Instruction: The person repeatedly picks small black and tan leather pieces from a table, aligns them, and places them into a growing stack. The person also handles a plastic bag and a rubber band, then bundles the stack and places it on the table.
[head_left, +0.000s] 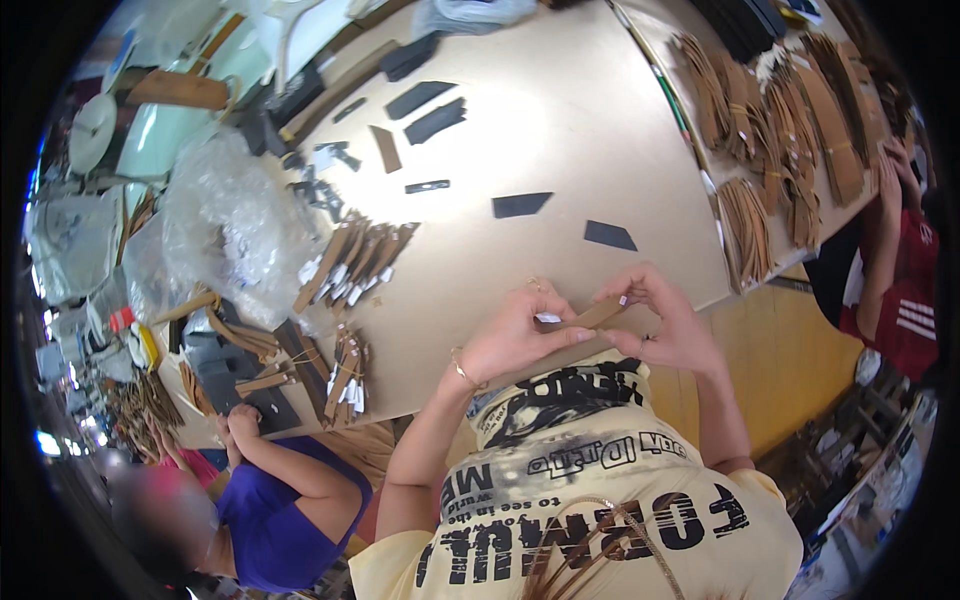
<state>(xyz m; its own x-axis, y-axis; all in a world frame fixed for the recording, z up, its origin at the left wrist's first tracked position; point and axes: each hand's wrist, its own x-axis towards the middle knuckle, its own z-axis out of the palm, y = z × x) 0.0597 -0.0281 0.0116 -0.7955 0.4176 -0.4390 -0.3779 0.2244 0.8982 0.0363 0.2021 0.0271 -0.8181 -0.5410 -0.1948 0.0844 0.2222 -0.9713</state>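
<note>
Nearest, a brown strip spans the gap between the person's two hands at the near edge of the desk; the left hand pinches one end, thumb toward the other hand, and the right hand grips the other end with thumb and fingers. For this handling, it seems best to keep the strip lightly taut, the thumbs near its edges, and the white tag by the left fingers uncreased. The fingers cover both ends, so whether the strip is folded, and how the tag is fixed on, cannot be told. Beyond lie a dark angled piece and, to the left, a cluster of tagged strips that overlap too much to count. Farther off, glare washes out part of the desktop, and the crumpled plastic bag hides its contents.
</note>
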